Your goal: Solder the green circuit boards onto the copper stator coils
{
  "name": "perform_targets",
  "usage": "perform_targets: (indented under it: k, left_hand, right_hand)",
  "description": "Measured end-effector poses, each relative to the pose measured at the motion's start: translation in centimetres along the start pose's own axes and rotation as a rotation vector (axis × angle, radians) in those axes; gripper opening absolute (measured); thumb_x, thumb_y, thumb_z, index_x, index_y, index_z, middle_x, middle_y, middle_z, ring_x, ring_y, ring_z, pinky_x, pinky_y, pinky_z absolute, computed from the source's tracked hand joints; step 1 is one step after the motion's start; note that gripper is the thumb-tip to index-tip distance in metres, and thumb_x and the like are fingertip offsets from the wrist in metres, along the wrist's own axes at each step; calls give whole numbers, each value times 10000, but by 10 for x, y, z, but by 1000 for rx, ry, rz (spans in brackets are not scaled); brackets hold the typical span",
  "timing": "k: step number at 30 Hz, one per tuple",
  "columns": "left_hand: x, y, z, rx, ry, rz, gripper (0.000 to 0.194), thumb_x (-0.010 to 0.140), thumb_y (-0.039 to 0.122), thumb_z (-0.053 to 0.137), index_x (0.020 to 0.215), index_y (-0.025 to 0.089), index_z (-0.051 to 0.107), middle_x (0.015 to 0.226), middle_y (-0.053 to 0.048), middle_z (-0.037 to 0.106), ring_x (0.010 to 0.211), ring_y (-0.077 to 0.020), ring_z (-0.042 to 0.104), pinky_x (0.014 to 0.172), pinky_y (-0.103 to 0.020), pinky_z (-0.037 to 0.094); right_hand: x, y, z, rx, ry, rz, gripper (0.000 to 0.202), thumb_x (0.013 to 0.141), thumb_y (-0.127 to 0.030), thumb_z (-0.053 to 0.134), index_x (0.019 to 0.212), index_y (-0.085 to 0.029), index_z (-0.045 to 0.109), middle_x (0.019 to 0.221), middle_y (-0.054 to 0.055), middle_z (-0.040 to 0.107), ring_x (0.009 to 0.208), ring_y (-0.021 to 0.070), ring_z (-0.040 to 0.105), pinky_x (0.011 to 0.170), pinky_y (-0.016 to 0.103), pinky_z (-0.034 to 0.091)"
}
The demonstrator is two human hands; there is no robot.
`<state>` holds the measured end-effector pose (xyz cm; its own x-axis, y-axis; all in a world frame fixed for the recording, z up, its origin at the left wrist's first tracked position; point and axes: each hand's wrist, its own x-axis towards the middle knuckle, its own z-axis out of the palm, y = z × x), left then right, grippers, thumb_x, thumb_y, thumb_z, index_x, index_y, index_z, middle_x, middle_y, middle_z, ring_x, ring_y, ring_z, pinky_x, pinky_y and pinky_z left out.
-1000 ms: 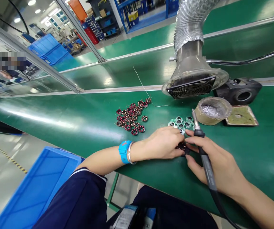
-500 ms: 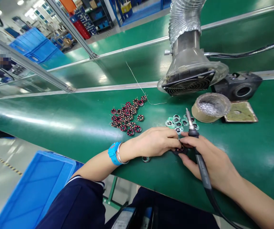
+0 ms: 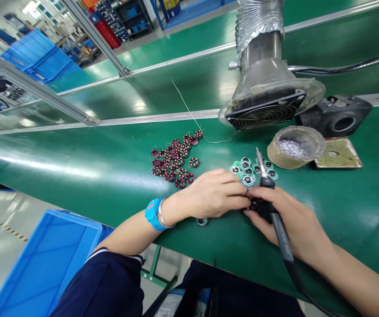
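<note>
Showing dark with coppery specks, the round coil sits at four o'clock from the coil pile, half hidden between the left hand, fingers bent, grip unclear, and the right hand, closed around a soldering iron.

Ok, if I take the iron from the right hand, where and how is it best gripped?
Probably hold the iron around its lower handle, coming from the near side. That slim part shows uncovered, while the metal tip points away from the person and the cord trails from the near end.
</note>
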<state>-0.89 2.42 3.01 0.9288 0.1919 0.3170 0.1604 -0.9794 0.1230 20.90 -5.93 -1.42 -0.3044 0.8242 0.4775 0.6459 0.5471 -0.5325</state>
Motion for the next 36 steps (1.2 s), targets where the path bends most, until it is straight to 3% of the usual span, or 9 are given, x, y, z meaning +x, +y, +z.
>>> perform_targets:
  k: [4,8,13,17,21,25,30,33,36]
  left_hand:
    - [-1,5,-3,-64,-62,13,287,1013,221,408,952,244,688,972,-3,733,924,-134,614,795,-293,445]
    - [1,-7,-6,-123,50,-345,214,985,215,486,921,216,690,904,-17,727,879,-142,619,864,-297,472]
    - [14,-23,10,29,-134,-613,269,954,266,575,1183,158,667,1034,-74,680,944,-207,595,868,-336,482]
    - [19,-22,14,20,-181,-650,229,933,276,612,1115,159,685,1026,-71,682,961,-217,604,890,-345,479]
    - [17,-16,11,-105,-76,-706,121,894,198,617,981,129,666,938,-62,700,891,-199,635,844,-341,506]
    - [16,-2,4,-577,71,-765,134,864,193,612,984,144,640,836,-14,690,737,-118,646,722,-251,534]
    - [19,18,-3,-1025,35,-815,437,794,236,677,1189,162,506,771,17,683,658,-103,654,639,-220,524]
    - [19,17,-7,-1000,3,-783,452,798,257,679,1201,174,494,848,-6,712,672,-102,643,648,-231,511]
    - [17,12,-7,-751,-37,-639,537,731,201,708,1230,173,513,1102,-71,707,908,-170,650,814,-314,525]
  right_hand:
    - [-1,1,-2,10,3,14,332,897,-244,599,1214,-227,504,998,51,675,803,168,702,637,251,566]
    - [-3,1,-2,17,5,39,355,882,-243,631,1219,-231,518,961,37,672,785,162,702,617,244,570]
    - [-3,1,-2,20,22,-4,357,886,-235,637,1223,-206,521,955,39,665,795,148,700,660,238,576]
    - [-2,2,-2,10,23,-27,342,887,-230,640,1209,-188,530,976,50,666,829,147,703,691,230,573]
    - [-1,1,-2,4,40,-45,372,879,-247,658,1224,-195,526,980,49,675,824,151,704,711,250,586]
    - [4,-6,-4,-11,138,-71,418,848,-211,693,1228,-225,520,1105,75,692,944,188,710,795,304,604]
    - [9,-10,-9,10,154,-195,442,832,-69,662,1213,-253,532,1163,59,695,1032,203,697,888,358,594]
    - [8,-7,-14,-18,109,-187,441,846,-77,651,1218,-284,535,1096,29,711,969,190,703,845,348,597]
    - [4,-1,-21,-124,167,-53,389,840,-187,708,1190,-274,564,1006,25,714,835,178,695,738,313,586]
